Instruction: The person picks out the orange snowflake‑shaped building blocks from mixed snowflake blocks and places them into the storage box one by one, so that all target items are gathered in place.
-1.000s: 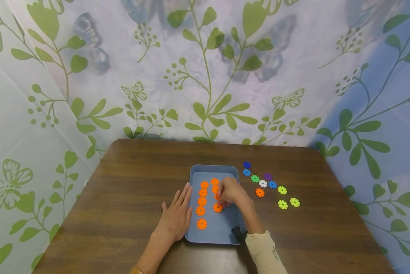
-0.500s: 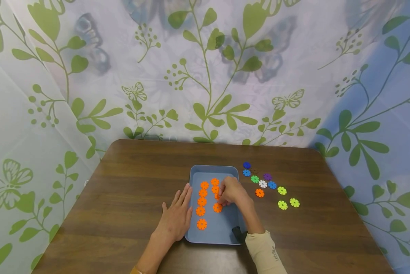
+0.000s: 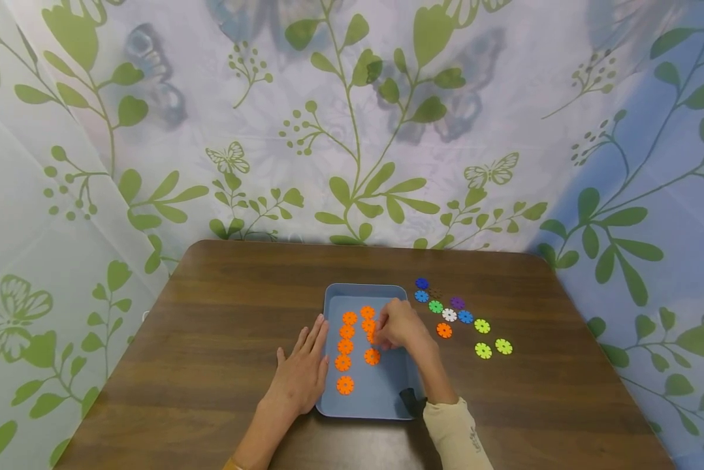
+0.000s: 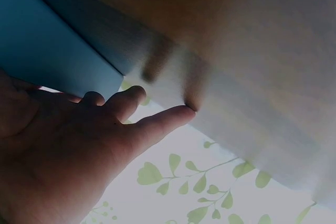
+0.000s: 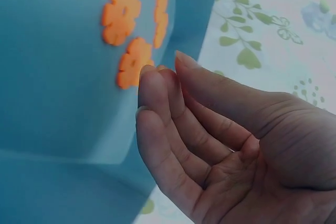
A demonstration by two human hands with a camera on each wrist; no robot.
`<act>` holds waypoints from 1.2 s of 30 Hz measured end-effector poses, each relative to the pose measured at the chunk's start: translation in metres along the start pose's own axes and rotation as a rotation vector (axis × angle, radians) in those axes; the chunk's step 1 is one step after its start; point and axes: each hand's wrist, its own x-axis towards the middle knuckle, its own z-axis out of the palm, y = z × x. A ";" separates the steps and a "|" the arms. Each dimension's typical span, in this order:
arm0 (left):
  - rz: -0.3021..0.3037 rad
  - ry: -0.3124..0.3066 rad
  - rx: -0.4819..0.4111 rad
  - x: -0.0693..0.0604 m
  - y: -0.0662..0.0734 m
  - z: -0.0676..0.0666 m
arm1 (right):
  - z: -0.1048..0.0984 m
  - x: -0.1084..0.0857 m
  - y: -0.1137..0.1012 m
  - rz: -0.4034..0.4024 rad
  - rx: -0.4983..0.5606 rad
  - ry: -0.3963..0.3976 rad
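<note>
My left hand (image 3: 299, 375) lies with its fingers extended along the left rim of a blue-grey tray (image 3: 381, 398). In the left wrist view its fingers (image 4: 163, 121) are spread, with the tray's side wall (image 4: 58, 56) beside them. My right hand (image 3: 401, 326) is over the right half of the tray. Its fingers are loosely bent beside an orange notched disc (image 5: 135, 64) in the right-hand column, with thumb and fingertips apart in the right wrist view. Another orange disc (image 3: 372, 357) lies just nearer. Several more, such as one orange disc (image 3: 345, 385), form the left-hand column.
Right of the tray, several loose discs lie on the wooden table (image 3: 228, 313): a white disc (image 3: 448, 314), a green disc (image 3: 435, 306), an orange disc (image 3: 444, 330), a purple disc (image 3: 457, 302), blue ones and yellow-green discs (image 3: 483, 350). A patterned curtain (image 3: 305, 130) hangs behind.
My right hand has shifted slightly, its fingertips drawing a little away from the orange disc in the right-hand column. The left hand stays at the tray's rim.
</note>
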 end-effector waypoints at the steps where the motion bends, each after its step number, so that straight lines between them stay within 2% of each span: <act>1: 0.001 0.004 -0.003 0.000 0.000 0.000 | -0.001 -0.001 -0.001 -0.011 -0.011 0.004; 6: 0.003 0.007 -0.007 0.001 0.000 0.001 | -0.008 -0.008 -0.009 -0.069 -0.052 0.037; 9: -0.003 -0.003 -0.011 0.000 -0.001 0.001 | -0.013 -0.014 -0.016 -0.116 -0.041 0.081; 20: -0.017 -0.025 0.002 0.000 0.000 -0.001 | -0.035 -0.037 -0.046 -0.288 -0.038 0.345; 23: -0.016 -0.023 0.004 0.000 -0.001 -0.001 | -0.041 -0.042 -0.051 -0.338 -0.022 0.391; 29: -0.005 -0.009 -0.002 0.000 -0.004 0.001 | -0.050 -0.049 -0.057 -0.461 0.004 0.475; 36: -0.003 -0.021 0.004 0.000 -0.002 0.001 | -0.065 -0.055 -0.056 -0.552 0.034 0.667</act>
